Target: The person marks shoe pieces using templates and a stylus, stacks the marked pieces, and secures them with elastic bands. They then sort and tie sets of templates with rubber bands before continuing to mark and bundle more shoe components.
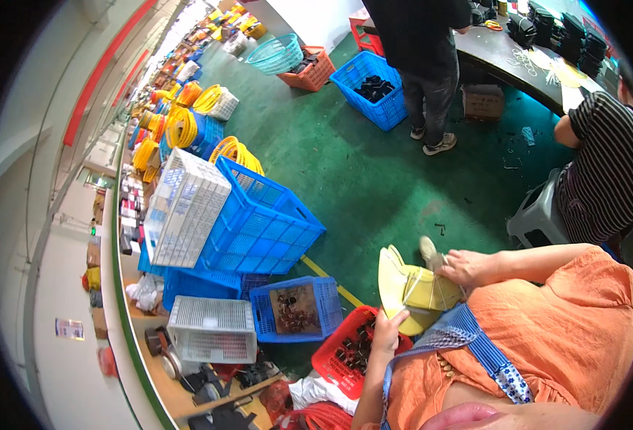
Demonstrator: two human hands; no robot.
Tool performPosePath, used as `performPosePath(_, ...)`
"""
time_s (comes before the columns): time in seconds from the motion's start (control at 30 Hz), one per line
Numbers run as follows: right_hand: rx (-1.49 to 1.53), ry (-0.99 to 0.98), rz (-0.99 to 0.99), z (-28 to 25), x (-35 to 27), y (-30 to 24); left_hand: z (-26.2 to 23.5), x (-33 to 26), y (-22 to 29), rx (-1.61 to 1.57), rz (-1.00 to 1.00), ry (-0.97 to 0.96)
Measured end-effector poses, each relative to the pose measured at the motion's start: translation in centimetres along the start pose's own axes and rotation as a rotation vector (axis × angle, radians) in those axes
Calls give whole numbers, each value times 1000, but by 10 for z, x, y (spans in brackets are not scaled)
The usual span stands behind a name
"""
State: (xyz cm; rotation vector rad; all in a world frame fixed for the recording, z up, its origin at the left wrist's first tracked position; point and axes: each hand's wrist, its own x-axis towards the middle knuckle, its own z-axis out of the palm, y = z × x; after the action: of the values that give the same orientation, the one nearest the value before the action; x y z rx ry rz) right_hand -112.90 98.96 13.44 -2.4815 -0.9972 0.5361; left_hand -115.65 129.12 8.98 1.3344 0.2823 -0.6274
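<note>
My left hand (386, 331) grips the lower edge of a yellow curved piece (406, 290), which looks like folded sheet or a visor. My right hand (465, 269) holds its upper right part, with a pale tab sticking up beside the fingers. I hold the piece in front of my orange shirt and a blue patterned strap (474, 344). Just below my left hand lies a red basket (338, 373) with small dark parts in it.
A blue crate (329, 315) of dark parts, a white grid crate (212, 330) and a big tilted blue crate (259, 215) stand left on the green floor (373, 172). Yellow cable coils (180, 129) line the far left. A standing person (424, 57) and a seated person (603, 172) work at a dark table (502, 54).
</note>
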Motion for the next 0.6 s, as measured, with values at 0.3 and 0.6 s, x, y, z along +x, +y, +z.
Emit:
performPosePath(0.3,171,166,159,-106,141,148,-27,155,203,-111,171,444)
performPosePath(0.6,303,204,292,-195,330,286,-130,358,277,81,90,450)
